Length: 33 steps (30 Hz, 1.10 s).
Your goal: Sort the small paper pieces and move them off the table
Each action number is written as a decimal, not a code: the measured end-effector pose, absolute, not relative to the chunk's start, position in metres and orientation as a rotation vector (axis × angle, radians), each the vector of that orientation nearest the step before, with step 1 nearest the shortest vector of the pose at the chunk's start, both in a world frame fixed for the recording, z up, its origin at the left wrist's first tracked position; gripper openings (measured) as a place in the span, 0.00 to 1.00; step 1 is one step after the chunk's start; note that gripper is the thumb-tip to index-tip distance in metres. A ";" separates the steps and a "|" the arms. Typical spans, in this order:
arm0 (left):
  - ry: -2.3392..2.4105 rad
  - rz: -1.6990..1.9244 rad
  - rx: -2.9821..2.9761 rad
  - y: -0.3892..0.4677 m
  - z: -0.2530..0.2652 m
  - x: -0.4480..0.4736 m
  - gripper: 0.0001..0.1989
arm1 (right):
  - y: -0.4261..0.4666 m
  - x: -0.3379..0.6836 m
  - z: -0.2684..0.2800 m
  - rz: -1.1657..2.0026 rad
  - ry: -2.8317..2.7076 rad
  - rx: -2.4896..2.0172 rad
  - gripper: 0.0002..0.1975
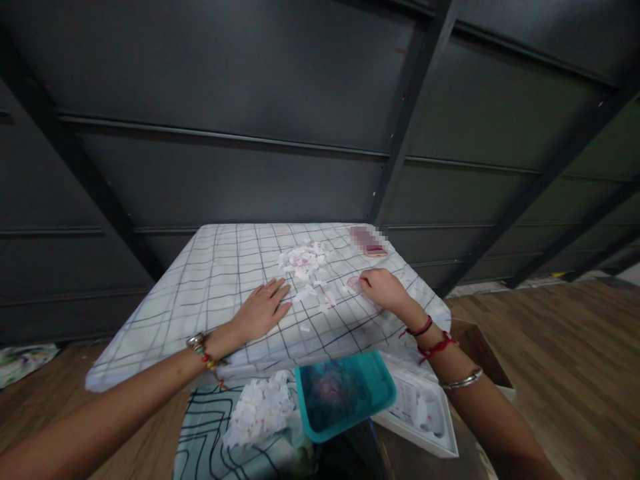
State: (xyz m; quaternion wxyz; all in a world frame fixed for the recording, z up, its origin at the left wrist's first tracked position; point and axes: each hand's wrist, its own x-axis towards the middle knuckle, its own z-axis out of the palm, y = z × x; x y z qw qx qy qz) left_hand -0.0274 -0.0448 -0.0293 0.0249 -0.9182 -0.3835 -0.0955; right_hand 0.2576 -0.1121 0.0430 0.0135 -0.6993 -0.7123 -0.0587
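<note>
A small table under a white cloth with a dark grid point(200, 280) stands in front of me. My left hand point(263, 308) lies flat on the cloth, fingers apart, just left of some loose white and pink paper scraps point(314, 293). A bigger heap of the same scraps point(303, 259) sits further back. My right hand point(383, 288) is curled with its fingertips pinched on a small pink piece point(354, 283) lying on the cloth. A pink object point(374, 250), partly blurred, rests near the far right corner.
Below the table's near edge are a teal tray point(385, 393), a white tray point(440, 433) and a pile of white scraps point(260, 407) on patterned fabric. A cardboard box point(480, 347) stands at the right. Dark metal panels form the wall behind. The floor is wood.
</note>
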 end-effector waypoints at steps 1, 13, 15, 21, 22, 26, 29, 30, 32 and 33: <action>-1.186 -0.291 -2.841 -0.045 -0.029 -0.027 0.26 | -0.112 0.256 0.043 -0.169 -2.233 -2.160 0.15; -1.214 -0.273 -2.816 -0.047 -0.026 -0.026 0.26 | -0.128 0.233 0.046 -0.282 -2.574 -1.743 0.16; -1.210 -0.281 -2.818 -0.047 -0.027 -0.026 0.25 | -0.129 0.232 0.047 -0.339 -2.556 -1.773 0.16; -1.200 -0.332 -2.823 -0.046 -0.029 -0.027 0.25 | -0.132 0.238 0.046 -0.347 -2.528 -1.840 0.14; -1.205 -0.335 -2.822 -0.046 -0.029 -0.027 0.25 | -0.135 0.239 0.045 -0.339 -2.522 -1.849 0.14; -1.211 -0.327 -2.826 -0.046 -0.029 -0.026 0.26 | -0.145 0.240 0.044 -0.301 -2.475 -1.835 0.13; -1.202 -0.315 -2.831 -0.046 -0.029 -0.026 0.26 | -0.143 0.235 0.044 -0.304 -2.451 -1.796 0.14; -1.202 -0.316 -2.829 -0.046 -0.029 -0.026 0.25 | -0.141 0.233 0.044 -0.311 -2.454 -1.784 0.14; -1.200 -0.322 -2.828 -0.047 -0.028 -0.027 0.25 | -0.137 0.230 0.044 -0.320 -2.477 -1.770 0.15; -1.198 -0.326 -2.830 -0.047 -0.028 -0.027 0.25 | -0.136 0.229 0.043 -0.323 -2.487 -1.776 0.14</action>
